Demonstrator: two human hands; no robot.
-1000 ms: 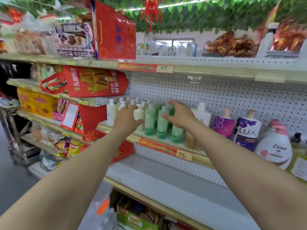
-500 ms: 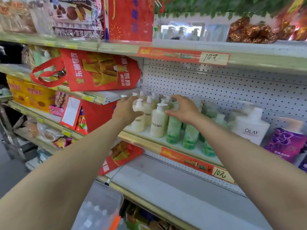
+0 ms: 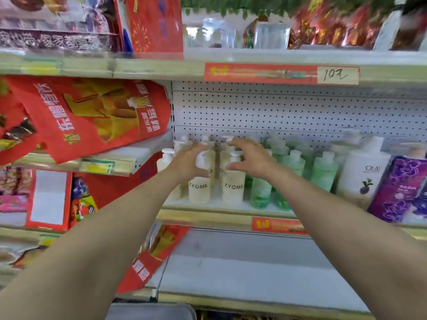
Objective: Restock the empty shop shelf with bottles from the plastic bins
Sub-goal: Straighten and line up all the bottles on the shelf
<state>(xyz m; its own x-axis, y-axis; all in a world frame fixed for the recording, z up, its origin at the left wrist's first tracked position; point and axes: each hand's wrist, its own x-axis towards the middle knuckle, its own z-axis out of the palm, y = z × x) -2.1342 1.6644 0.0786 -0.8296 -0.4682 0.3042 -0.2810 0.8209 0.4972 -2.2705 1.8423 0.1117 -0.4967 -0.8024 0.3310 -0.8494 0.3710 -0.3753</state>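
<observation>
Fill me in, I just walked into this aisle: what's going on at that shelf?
A person is arranging pump bottles on the middle shelf. The left hand curls round the top of the left ZYOME bottle. The right hand is spread open at the right ZYOME bottle, contact unclear. Green bottles and an Olay bottle stand to the right. The lower shelf is bare.

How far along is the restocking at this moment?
Done: cream ZYOME bottles and green bottles stand in rows on the middle shelf. In hand: the left hand curls round the front left ZYOME bottle, the right hand spreads over the one beside it. Left: the lower shelf lies bare, so much seems to remain.
</observation>
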